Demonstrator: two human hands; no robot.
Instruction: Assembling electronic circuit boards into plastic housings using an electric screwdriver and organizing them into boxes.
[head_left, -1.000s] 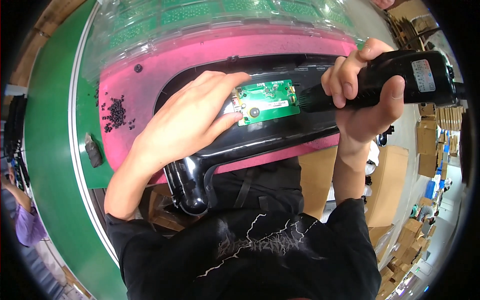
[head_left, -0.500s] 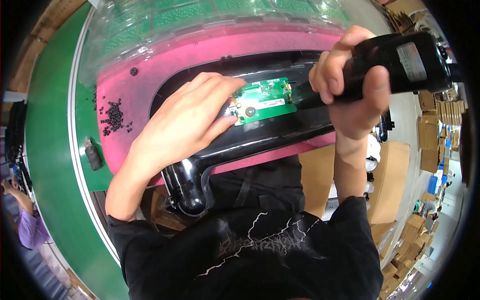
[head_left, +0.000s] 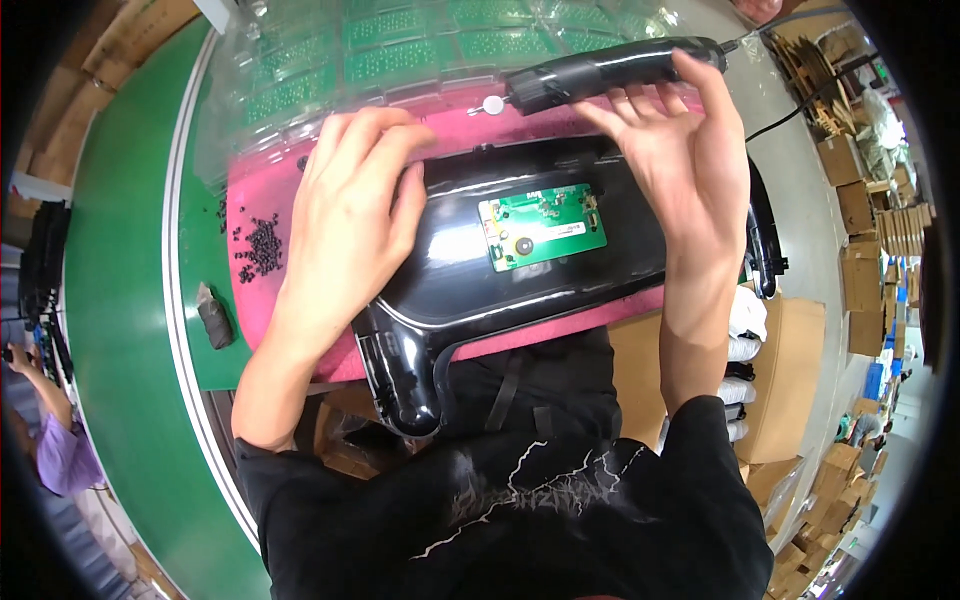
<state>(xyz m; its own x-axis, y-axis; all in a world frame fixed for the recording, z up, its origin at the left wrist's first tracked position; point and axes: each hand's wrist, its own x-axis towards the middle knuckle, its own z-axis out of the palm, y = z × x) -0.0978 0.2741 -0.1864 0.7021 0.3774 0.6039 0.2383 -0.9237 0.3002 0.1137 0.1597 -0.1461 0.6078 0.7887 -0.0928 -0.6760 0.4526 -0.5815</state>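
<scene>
A green circuit board (head_left: 548, 226) lies on a glossy black plastic housing (head_left: 450, 290), with neither hand touching it. At the far right, my right hand (head_left: 680, 150) is turned palm up around a black corded electric screwdriver (head_left: 600, 78). My thumb lies over the tool and the fingers run loosely under it, partly hidden. Close to the tool's tip shows a small whitish disc (head_left: 493, 105). Over the left end of the housing hovers my left hand (head_left: 362, 200), fingers bent and apart, with nothing visible in it.
Under the housing is a pink mat (head_left: 335, 368) on a green table (head_left: 120, 270). Small black screws (head_left: 262, 248) are heaped at left, near a dark wrapped bundle (head_left: 213, 318). Clear plastic trays (head_left: 400, 65) line the back. Cardboard (head_left: 785, 380) stands at right; another person sits far left.
My right hand has lifted the electric screwdriver off the board and carried it to the back. My left hand has let go of the board and moved left.
</scene>
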